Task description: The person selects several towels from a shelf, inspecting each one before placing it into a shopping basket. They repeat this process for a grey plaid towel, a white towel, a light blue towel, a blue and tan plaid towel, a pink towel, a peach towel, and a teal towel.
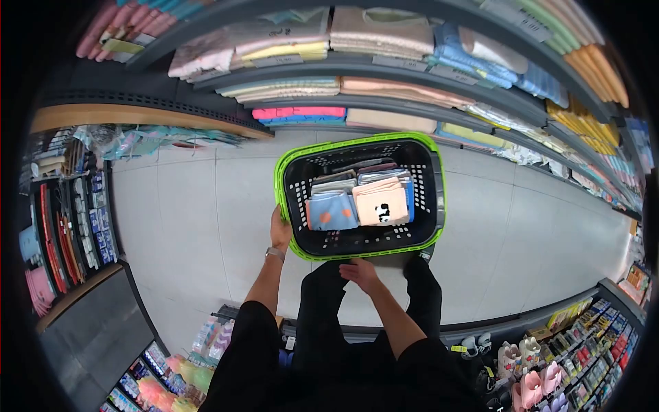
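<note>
folded cloths (357, 202) in green-rimmed basket (288, 172)

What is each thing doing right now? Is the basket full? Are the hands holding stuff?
basket: upright, part filled
folded cloths: stacked inside the basket
left hand: gripping the basket's side rim
right hand: under the basket's near edge, grip unclear
shelves: stocked with folded cloth

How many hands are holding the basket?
2. The left hand grips the left rim of the basket. The right hand is at its near edge, below the rim.
</note>
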{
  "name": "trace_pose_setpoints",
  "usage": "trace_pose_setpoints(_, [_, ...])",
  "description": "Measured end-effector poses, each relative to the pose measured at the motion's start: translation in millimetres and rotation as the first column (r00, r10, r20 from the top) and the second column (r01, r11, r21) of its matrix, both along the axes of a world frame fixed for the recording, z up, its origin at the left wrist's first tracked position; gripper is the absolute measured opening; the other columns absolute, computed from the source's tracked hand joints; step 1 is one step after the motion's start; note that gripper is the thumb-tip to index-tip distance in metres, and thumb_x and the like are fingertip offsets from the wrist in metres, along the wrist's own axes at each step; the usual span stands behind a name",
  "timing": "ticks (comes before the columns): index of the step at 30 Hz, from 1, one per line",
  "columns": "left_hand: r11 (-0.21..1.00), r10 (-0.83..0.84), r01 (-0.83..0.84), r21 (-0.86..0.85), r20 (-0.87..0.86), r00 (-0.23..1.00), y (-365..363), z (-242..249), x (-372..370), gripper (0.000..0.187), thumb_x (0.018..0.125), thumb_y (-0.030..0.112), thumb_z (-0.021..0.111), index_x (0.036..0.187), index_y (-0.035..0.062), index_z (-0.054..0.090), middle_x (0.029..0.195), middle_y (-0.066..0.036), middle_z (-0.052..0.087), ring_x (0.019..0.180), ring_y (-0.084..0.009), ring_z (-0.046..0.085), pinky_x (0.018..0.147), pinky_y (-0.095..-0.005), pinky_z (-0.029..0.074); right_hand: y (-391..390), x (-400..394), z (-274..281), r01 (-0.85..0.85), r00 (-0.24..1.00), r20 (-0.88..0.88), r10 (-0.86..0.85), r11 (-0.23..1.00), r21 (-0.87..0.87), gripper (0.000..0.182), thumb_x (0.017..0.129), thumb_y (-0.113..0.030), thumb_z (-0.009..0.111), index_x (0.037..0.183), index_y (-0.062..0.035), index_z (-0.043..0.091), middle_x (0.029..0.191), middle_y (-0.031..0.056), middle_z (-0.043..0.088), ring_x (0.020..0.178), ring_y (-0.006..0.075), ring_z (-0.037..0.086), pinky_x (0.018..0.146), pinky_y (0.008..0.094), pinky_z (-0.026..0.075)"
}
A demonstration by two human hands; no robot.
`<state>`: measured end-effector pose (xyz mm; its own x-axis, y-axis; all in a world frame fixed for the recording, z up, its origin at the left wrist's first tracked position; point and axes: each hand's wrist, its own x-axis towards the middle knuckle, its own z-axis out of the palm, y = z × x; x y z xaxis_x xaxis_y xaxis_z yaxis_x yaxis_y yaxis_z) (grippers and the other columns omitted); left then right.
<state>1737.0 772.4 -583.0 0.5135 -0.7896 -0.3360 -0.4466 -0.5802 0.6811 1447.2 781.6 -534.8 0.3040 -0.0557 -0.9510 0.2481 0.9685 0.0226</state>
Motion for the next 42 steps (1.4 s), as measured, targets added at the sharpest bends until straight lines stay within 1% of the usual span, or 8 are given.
trace_pose_setpoints(10, [0.994,-0.019,0.008,0.108,0.101,0.995,-1.6,101.0,16.1,0.063,0.072,0.001,0.056,0.131,-0.0021,0.033,0.132,-0.025,0.037,0.126,-0.0374,0.032,0.105,-0.0382,0.029,-41.5,-7.9,150.5,-0.497,0.868,-0.145,0.476,0.816,-0.295,0.039,0.089,-0.028,0.047,0.112,0.0033,0.050,0.098,0.0195,0.063,0.085,0.0268,0.063,0.073,0.0365,0.053])
trace_pose_setpoints(16, [0.997,0.073,-0.074,0.005,-0.230,0.970,-3.9,109.0,20.5,0.033,0.079,0.010,0.056,0.110,-0.0021,0.055,0.099,-0.019,0.060,0.095,-0.0313,0.058,0.088,-0.0355,0.044,-62.8,-81.0,219.2,-0.448,0.886,-0.269,0.378,0.849,-0.280,0.034,0.089,-0.024,0.049,0.111,0.0027,0.047,0.098,0.0213,0.063,0.085,0.0299,0.063,0.074,0.0384,0.053])
trace_pose_setpoints(23, [0.967,-0.034,-0.034,-0.254,-0.258,0.965,-95.8,282.5,-7.6,0.030,0.083,0.010,0.053,0.113,0.0012,0.054,0.094,-0.012,0.060,0.085,-0.0185,0.058,0.078,-0.0286,0.046,-71.1,-165.1,225.0,-0.435,0.887,-0.286,0.363,0.864,-0.254,0.034,0.088,-0.018,0.048,0.112,0.0056,0.045,0.097,0.0255,0.062,0.082,0.0315,0.064,0.070,0.0385,0.054])
trace_pose_setpoints(29, [0.781,-0.131,0.260,-0.568,0.258,0.957,-210.3,426.3,-4.4,0.029,0.081,0.004,0.052,0.110,-0.0007,0.053,0.108,-0.018,0.057,0.102,-0.0327,0.053,0.089,-0.0359,0.042,-108.4,-182.7,221.0,-0.433,0.899,-0.230,0.373,0.840,-0.327,0.035,0.088,-0.015,0.044,0.115,0.0070,0.042,0.094,0.0280,0.061,0.079,0.0335,0.064,0.068,0.0387,0.055])
trace_pose_setpoints(34, [0.664,-0.116,0.540,-0.517,0.643,0.757,-311.0,548.5,-1.0,0.029,0.077,0.003,0.054,0.106,-0.0007,0.052,0.111,-0.018,0.054,0.103,-0.0359,0.050,0.088,-0.0411,0.041,-140.9,-182.5,239.7,-0.332,0.938,-0.236,0.254,0.851,-0.406,0.035,0.087,-0.016,0.045,0.114,0.0060,0.044,0.093,0.0262,0.062,0.079,0.0325,0.065,0.067,0.0377,0.055])
trace_pose_setpoints(37, [0.736,-0.140,0.573,-0.361,0.747,0.650,-351.5,566.6,11.7,0.030,0.075,0.006,0.056,0.104,0.0004,0.053,0.098,-0.019,0.058,0.096,-0.0359,0.053,0.083,-0.0432,0.042,-147.1,-178.3,256.8,-0.203,0.977,-0.139,0.160,0.893,-0.401,0.037,0.088,-0.016,0.044,0.117,0.0064,0.042,0.098,0.0278,0.060,0.085,0.0336,0.063,0.075,0.0397,0.054])
trace_pose_setpoints(39, [0.860,-0.281,0.510,-0.005,0.831,0.481,-373.2,553.9,32.5,0.031,0.075,0.012,0.056,0.104,0.0029,0.055,0.086,-0.018,0.061,0.088,-0.0365,0.056,0.079,-0.0446,0.043,-147.8,-170.2,270.4,-0.078,0.996,-0.079,0.049,0.903,-0.422,0.037,0.088,-0.015,0.041,0.117,0.0071,0.041,0.100,0.0282,0.059,0.089,0.0344,0.062,0.080,0.0400,0.052])
trace_pose_setpoints(42, [0.826,-0.253,0.563,-0.017,0.882,0.397,-386.8,531.5,58.5,0.025,0.074,0.016,0.055,0.096,0.0038,0.060,0.087,-0.019,0.062,0.076,-0.0350,0.059,0.070,-0.0425,0.047,-144.3,-155.0,281.0,0.000,1.000,-0.019,-0.010,0.885,-0.466,0.038,0.091,-0.014,0.031,0.122,0.0078,0.037,0.110,0.0305,0.054,0.101,0.0369,0.057,0.090,0.0427,0.047])
